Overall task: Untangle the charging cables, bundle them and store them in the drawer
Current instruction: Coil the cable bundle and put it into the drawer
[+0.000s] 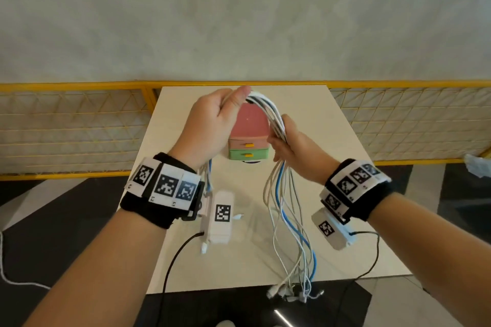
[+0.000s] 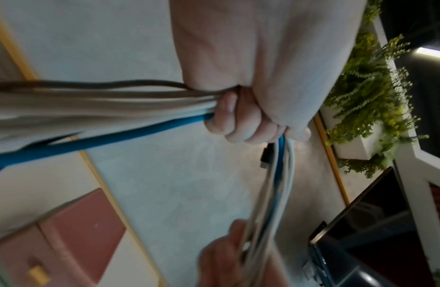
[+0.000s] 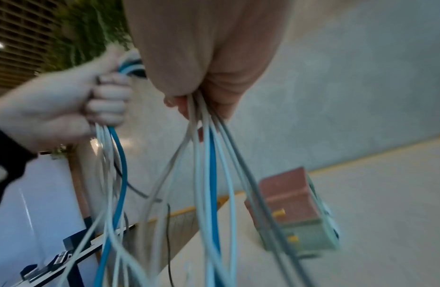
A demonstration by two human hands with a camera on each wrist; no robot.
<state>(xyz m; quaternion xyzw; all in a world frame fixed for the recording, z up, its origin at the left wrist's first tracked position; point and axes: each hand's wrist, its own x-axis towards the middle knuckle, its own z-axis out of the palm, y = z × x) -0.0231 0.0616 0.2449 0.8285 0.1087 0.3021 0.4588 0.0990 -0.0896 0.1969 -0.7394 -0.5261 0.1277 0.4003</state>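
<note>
We hold the cables (image 1: 268, 114) arched over the drawer unit (image 1: 248, 138), at 12 o'clock on the worktop (image 1: 332, 141). Left hand (image 1: 212, 119) and right hand (image 1: 289, 141) fingers curl tight round them, keeping strands parallel; plug ends dangle toward 6.

Evenly and softly lit from above, with faint shadows under the cables (image 1: 289, 220) on the bench (image 1: 345, 194). Bowed at the edges by the wide lens. Motion-blurred in both wrist views, drawer unit (image 3: 294, 213) smeared beyond them.
</note>
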